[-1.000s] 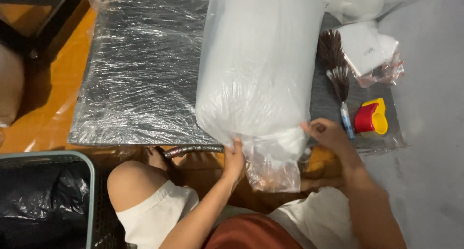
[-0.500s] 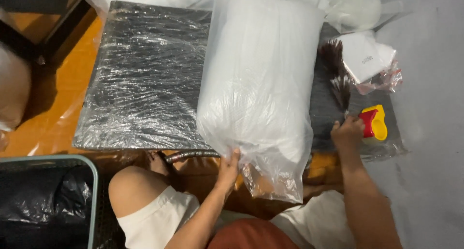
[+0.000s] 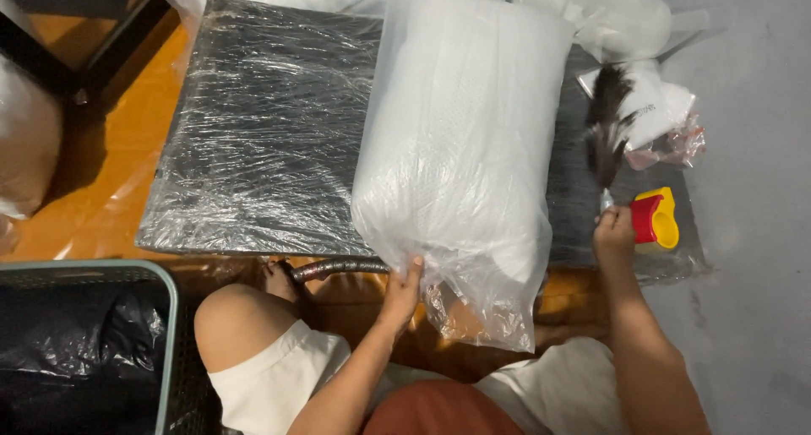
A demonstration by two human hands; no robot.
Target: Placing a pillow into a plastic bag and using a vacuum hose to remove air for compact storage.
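Head view, looking down over the knees. Left hand (image 3: 404,290) grips the near lower edge of a large clear plastic bag stuffed with white padded material (image 3: 460,148), fingers curled up onto the film, thumb underneath as far as can be seen. Right hand (image 3: 614,232) closed around the handle end of a dark feather-like brush (image 3: 604,139), at the right side of the bag; the handle itself is mostly hidden in the fist.

Bag lies lengthwise on a low black table wrapped in clear stretch film (image 3: 262,131), its loose open end hanging off the near edge toward the lap. Just beside the right hand, a small red and yellow plastic tool (image 3: 655,217) sits on the table's right margin. Farther right, small clear packets with white contents (image 3: 667,114). Grey crate lined with a black bag (image 3: 84,342) at lower left, well apart. Orange sheet (image 3: 110,165) under the table.

Risks, as judged: slick film on film, so the bag could slide off the edge if pulled one-handed; open end may spill filling; the brush hand may knock the red and yellow tool off the margin.
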